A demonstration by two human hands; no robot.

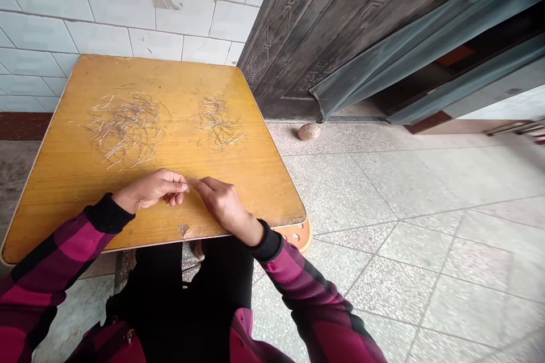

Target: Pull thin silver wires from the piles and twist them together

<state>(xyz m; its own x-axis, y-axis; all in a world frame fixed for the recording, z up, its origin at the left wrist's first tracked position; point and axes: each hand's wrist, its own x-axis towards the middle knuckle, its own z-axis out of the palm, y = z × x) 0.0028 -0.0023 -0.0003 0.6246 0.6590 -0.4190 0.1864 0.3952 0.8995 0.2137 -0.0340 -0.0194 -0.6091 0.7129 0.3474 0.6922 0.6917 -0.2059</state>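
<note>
Two loose tangles of thin silvery wire strands lie on a yellow wood-grain tabletop [238, 181]. The larger tangle [125, 129] is on the left, and the smaller one [217, 123] is to its right. Both hands rest on the table's near part, below the tangles and apart from them. My left hand [153, 190] has its fingers curled, with the fingertips pinched together. My right hand [221, 204] reaches across with its index finger extended to meet them. Any fine strand between the fingertips is too thin to make out.
White tiles [102, 5] cover the wall behind the table. A dark embossed metal door [306, 34] stands open at the right, and a small round pale object [309, 131] lies near it on the speckled tile floor [409, 272]. An orange plastic piece [296, 236] shows under the table corner.
</note>
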